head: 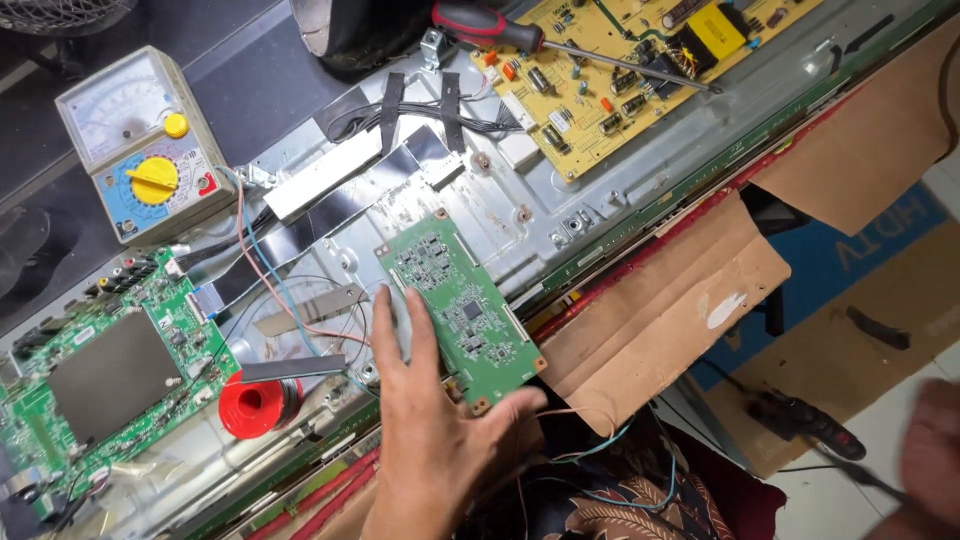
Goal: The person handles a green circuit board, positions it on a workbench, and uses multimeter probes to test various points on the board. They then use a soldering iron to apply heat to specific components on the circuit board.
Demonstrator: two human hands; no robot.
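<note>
My left hand [430, 430] reaches up from the bottom centre and grips a small green circuit board [462, 300]. Its fingers lie along the board's left edge and the thumb sits under the lower corner. The board rests tilted on the metal back panel of a flat screen [590, 195]. My right hand [932, 450] is blurred at the lower right edge, close to a black tool with a red button [812, 425] on the floor. Whether it holds anything is unclear.
An analogue multimeter [140, 140] stands at the upper left, its red and blue leads trailing toward me. A large green main board [110, 370] lies left, a red solder spool [255, 405] beside it. A yellow power board [620, 70] and a red-handled screwdriver [500, 30] sit up top. Brown cardboard [680, 300] hangs right.
</note>
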